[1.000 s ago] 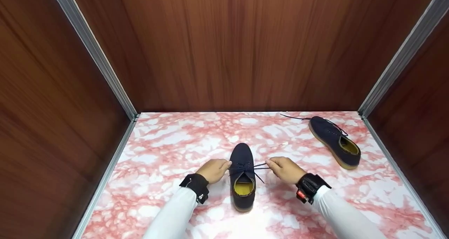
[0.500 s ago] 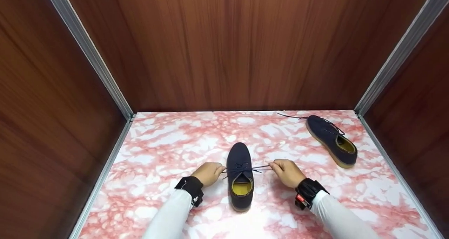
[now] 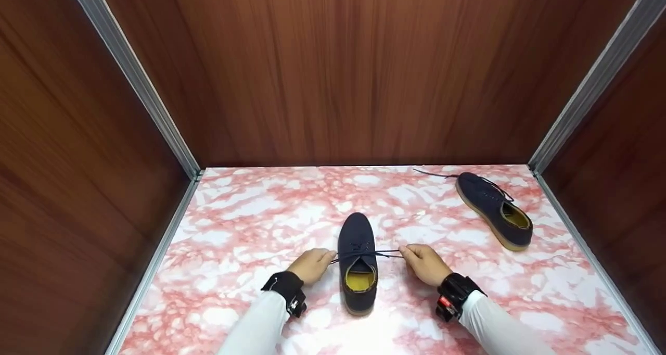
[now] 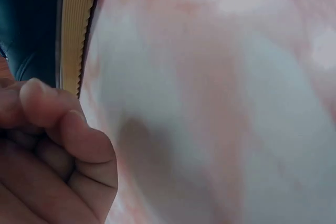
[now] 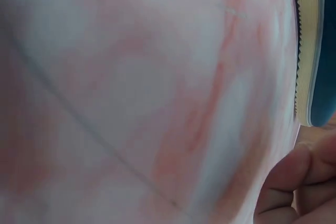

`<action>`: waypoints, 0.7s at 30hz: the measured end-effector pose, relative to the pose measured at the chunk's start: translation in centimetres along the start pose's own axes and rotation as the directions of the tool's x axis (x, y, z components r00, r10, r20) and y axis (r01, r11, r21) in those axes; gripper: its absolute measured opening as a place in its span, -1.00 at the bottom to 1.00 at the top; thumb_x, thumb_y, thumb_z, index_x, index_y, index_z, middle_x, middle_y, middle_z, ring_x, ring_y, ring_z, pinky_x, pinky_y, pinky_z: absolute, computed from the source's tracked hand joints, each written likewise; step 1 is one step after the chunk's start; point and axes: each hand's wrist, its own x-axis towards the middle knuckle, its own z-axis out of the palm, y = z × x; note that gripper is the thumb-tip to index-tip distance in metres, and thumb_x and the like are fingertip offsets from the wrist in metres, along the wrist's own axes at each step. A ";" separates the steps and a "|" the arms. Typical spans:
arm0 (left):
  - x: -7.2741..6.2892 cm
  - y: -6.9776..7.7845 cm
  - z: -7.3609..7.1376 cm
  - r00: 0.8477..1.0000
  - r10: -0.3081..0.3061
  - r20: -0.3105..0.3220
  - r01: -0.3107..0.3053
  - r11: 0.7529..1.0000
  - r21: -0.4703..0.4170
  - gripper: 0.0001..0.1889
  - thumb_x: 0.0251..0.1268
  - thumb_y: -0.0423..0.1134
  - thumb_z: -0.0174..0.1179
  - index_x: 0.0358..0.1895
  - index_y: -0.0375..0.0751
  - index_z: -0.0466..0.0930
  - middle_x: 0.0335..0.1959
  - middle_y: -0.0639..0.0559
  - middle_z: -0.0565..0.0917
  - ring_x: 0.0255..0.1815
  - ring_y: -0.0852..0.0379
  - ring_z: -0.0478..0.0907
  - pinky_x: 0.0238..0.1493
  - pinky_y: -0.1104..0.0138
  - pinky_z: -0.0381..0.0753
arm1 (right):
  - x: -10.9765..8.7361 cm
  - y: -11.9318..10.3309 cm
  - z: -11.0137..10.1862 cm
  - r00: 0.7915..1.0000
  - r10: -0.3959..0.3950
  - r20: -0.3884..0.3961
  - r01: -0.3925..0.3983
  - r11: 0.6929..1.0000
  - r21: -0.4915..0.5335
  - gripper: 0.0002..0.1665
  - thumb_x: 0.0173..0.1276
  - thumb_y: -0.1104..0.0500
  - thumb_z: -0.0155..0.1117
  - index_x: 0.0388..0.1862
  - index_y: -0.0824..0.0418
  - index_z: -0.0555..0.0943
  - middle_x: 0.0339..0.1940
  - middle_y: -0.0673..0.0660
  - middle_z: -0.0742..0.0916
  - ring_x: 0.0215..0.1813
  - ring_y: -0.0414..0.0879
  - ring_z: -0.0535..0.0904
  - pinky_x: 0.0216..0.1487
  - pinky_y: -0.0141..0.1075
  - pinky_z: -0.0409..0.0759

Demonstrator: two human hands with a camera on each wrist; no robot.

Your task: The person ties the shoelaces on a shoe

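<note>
A dark navy lace-up shoe (image 3: 357,227) with a yellow lining stands upright on the table, toe pointing away from me. On its left side, my left hand (image 3: 311,265) pinches the dark shoelace (image 3: 386,252) between thumb and fingers. My right hand (image 3: 425,264) pinches the lace strands on the opposite side. They run nearly straight out from the knot at the throat of the shoe. In the left wrist view, curled fingers (image 4: 86,140) lie beside the ribbed tan sole (image 4: 76,24). The right wrist view catches curled fingers (image 5: 286,182) close to the shoe; the lace grip is hidden there.
A second navy shoe (image 3: 481,196) lies at the back right, its loose lace trailing left. Red-and-white marbled tabletop (image 3: 234,225) surrounds both shoes. Brown wood-grain panels (image 3: 364,74) with grey metal edging enclose the back and sides.
Both hands have drawn slightly apart and come a little nearer to me, pulling the lace strands tauter. The slanting loose lace end right of the shoe has drawn in. The second shoe stays put.
</note>
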 end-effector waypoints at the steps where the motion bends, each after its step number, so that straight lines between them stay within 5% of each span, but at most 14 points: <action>1: -0.1 -0.1 0.1 1.000 -0.020 0.002 0.020 0.999 -0.040 -0.51 0.72 -0.04 -0.11 -0.43 -0.25 0.50 -0.66 0.19 0.41 -0.61 0.23 0.40 -0.41 0.35 0.43 | 0.0 0.0 0.1 1.000 0.012 0.010 -0.012 1.000 0.018 -0.41 0.69 0.03 0.08 -0.61 0.28 0.41 -0.72 -0.10 0.42 -0.63 -0.26 0.28 -0.51 -0.43 0.26; 5: -0.3 -0.4 0.6 0.996 -0.085 0.003 0.084 0.979 -0.186 -0.49 0.73 0.00 -0.14 -0.42 -0.27 0.50 -0.71 0.18 0.43 -0.70 0.23 0.39 -0.56 0.38 0.39 | 0.0 0.2 0.4 0.998 0.055 0.033 -0.058 0.995 0.085 -0.41 0.71 0.01 0.03 -0.54 0.34 0.44 -0.68 -0.06 0.48 -0.61 -0.25 0.34 -0.52 -0.42 0.31; 12: -0.4 -0.8 1.4 0.991 -0.129 -0.021 0.107 0.895 -0.434 -0.52 0.71 0.01 -0.11 -0.47 -0.16 0.41 -0.61 0.12 0.43 -0.60 0.19 0.42 -0.50 0.41 0.39 | -0.2 0.3 0.7 0.993 0.116 0.024 -0.119 0.977 0.179 -0.41 0.73 -0.01 -0.05 -0.44 0.36 0.51 -0.60 0.06 0.61 -0.55 -0.19 0.46 -0.48 -0.39 0.43; 16: -0.7 -1.1 1.8 0.990 -0.134 -0.032 0.103 0.877 -0.468 -0.51 0.71 0.00 -0.09 -0.44 -0.25 0.43 -0.62 0.09 0.43 -0.61 0.18 0.41 -0.51 0.40 0.38 | -0.5 0.4 0.8 0.987 0.158 0.039 -0.163 0.959 0.230 -0.41 0.74 -0.05 -0.09 -0.38 0.35 0.55 -0.57 0.05 0.65 -0.51 -0.14 0.53 -0.46 -0.32 0.52; 21: -0.8 -1.2 2.2 0.991 -0.127 -0.050 0.091 0.886 -0.454 -0.53 0.71 -0.02 -0.08 -0.49 -0.16 0.41 -0.66 0.16 0.40 -0.64 0.21 0.36 -0.52 0.39 0.34 | -0.6 0.5 0.7 0.977 0.190 0.100 -0.214 0.913 0.347 -0.38 0.76 -0.12 -0.17 -0.37 0.26 0.57 -0.57 -0.01 0.66 -0.51 -0.16 0.54 -0.40 -0.32 0.56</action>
